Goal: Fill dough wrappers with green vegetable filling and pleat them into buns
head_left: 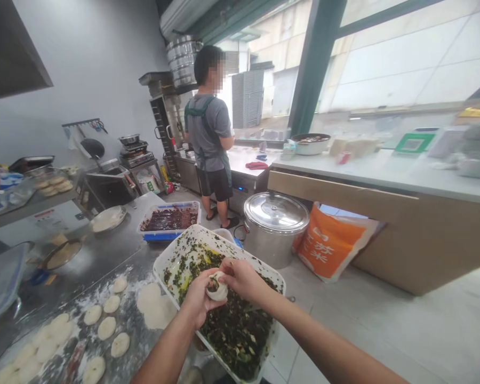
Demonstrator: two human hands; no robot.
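My left hand [196, 301] cups a small white dough wrapper [217, 289] with dark green filling in it. My right hand [242, 277] pinches the top edge of that dough with its fingertips. Both hands hover over a white rectangular tray [166, 262] holding chopped dark green filling. Several flattened dough rounds [107, 327] lie on the floured steel counter [104, 256] to the left of the tray.
A blue-rimmed tray of dark red filling [170, 219] sits beyond the green tray. A lidded steel pot [275, 226] and an orange sack [330, 242] stand on the floor. Another person [210, 133] stands at the far counter, back turned. A long worktop [384, 170] runs along the right.
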